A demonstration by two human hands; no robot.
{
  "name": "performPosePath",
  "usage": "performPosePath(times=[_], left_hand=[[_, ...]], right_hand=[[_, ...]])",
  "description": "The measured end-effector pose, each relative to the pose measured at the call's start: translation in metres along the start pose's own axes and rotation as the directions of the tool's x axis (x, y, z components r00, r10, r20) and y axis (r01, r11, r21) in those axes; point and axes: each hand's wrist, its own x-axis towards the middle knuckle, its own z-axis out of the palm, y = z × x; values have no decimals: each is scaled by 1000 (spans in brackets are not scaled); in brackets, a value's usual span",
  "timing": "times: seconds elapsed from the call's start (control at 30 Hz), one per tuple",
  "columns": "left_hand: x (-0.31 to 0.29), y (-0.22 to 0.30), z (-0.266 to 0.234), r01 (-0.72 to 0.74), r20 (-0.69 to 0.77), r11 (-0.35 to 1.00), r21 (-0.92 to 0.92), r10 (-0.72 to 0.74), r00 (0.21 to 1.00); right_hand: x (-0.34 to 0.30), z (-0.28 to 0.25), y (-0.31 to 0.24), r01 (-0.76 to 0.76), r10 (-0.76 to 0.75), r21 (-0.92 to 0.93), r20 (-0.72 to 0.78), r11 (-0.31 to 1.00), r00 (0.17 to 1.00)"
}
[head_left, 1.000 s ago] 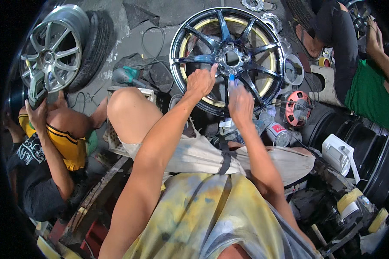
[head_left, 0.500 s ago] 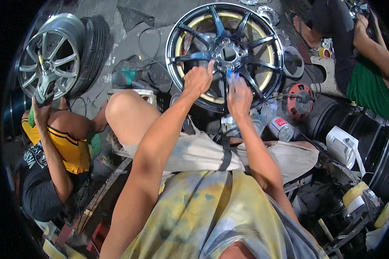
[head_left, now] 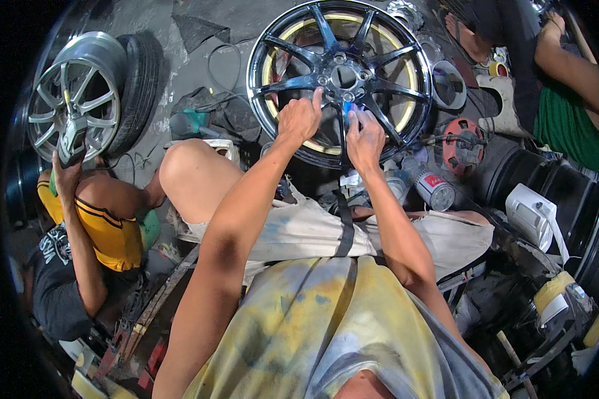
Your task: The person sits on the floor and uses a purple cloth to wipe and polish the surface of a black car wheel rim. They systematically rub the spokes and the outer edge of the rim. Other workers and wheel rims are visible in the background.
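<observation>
A dark, glossy multi-spoke wheel rim (head_left: pixel 299 86) with a bright outer lip lies in front of me. My left hand (head_left: pixel 299 118) is over its lower left part, index finger stretched to the hub's edge and the other fingers curled, nothing visible in them. Beside it, my right hand (head_left: pixel 365 138) is closed in a pinch on a small blue piece (head_left: pixel 347 108), which meets the rim just below the hub. What kind of piece it is, I cannot make out. A yellowish ring (head_left: pixel 268 78) shows behind the spokes.
At left, a person holds a grey tool (head_left: pixel 72 136) against a silver rim (head_left: pixel 34 116), next to a tyre (head_left: pixel 143 93). Another person sits at upper right. Nearby are a can (head_left: pixel 438 194), a red round tool (head_left: pixel 464 147), a white device (head_left: pixel 530 216) and black rims (head_left: pixel 582 219).
My right hand, blurred before, is now sharp and has shifted slightly, with the blue piece showing more clearly. The rim sits a little higher and further left in view.
</observation>
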Motion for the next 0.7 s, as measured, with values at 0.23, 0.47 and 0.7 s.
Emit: performPosePath(times=[0.23, 0.47, 0.7], left_hand=[[0, 2, -4, -8, -9, 1000, 4, 8, 1000], [2, 2, -1, -5, -11, 1000, -1, 5, 1000], [-2, 5, -4, 16, 10, 1000, 4, -16, 1000]], right_hand=[[5, 3, 8, -23, 21, 55, 31, 998, 999], [-9, 1, 7, 99, -87, 113, -104, 989, 991], [-17, -10, 3, 53, -54, 26, 21, 998, 998]])
